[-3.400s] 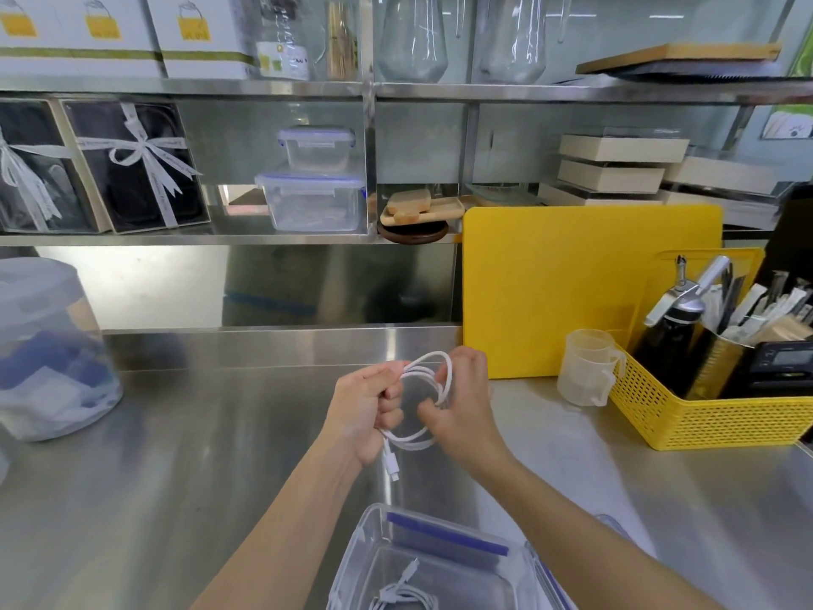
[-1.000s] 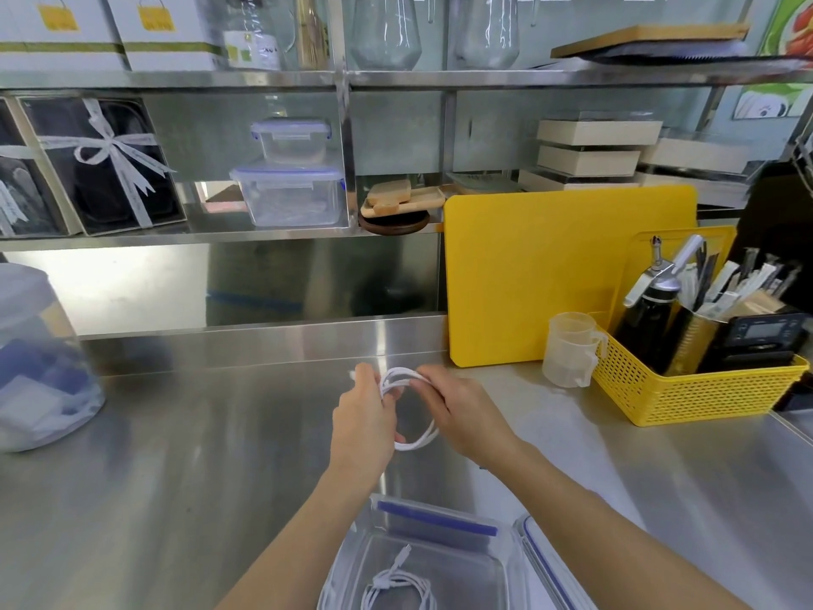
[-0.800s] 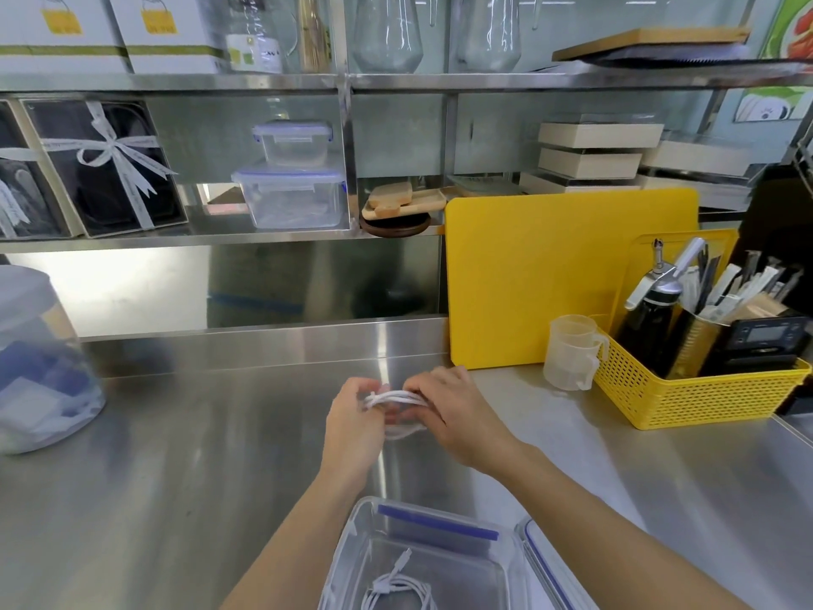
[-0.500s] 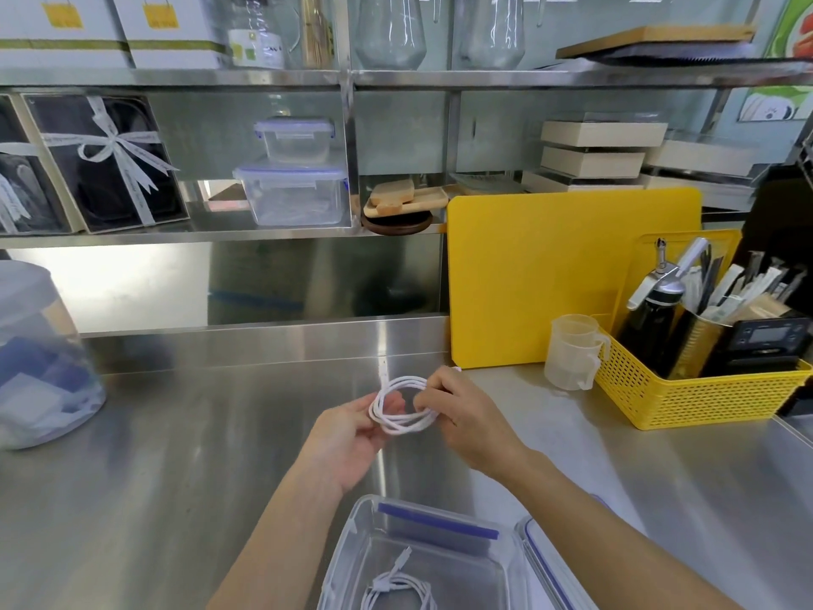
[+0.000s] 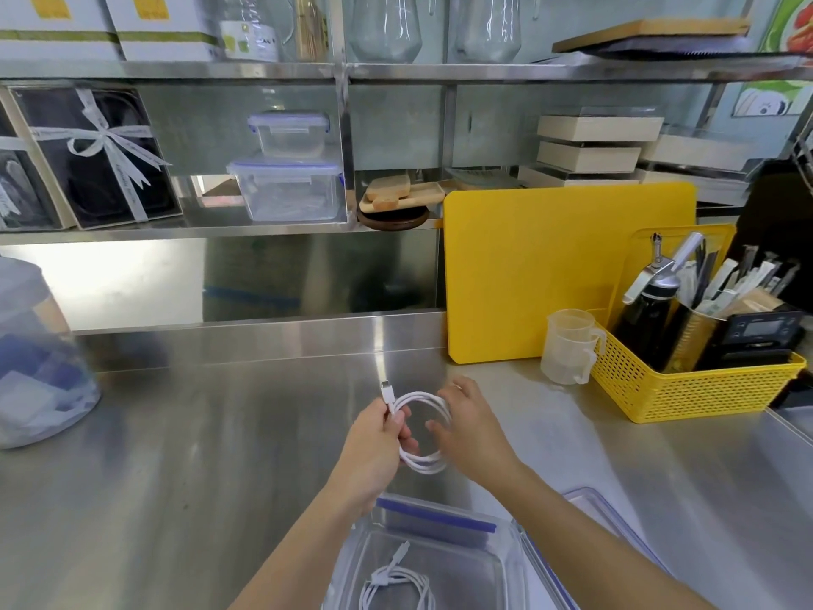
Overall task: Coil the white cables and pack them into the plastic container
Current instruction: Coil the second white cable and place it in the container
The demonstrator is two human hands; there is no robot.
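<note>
Over the steel worktop (image 5: 176, 433), just beyond the open plastic container (image 5: 435, 517) that already holds one coiled cable (image 5: 396, 585), we're at the end of coiling a second white cable (image 5: 422, 429). Next, we judge, lower it into the container without the loops springing loose. Left hand (image 5: 374, 446) has its fingers clamped on the loops near the plug, right hand (image 5: 470, 429) cups the coil's far side, fingers loosely curled.
</note>
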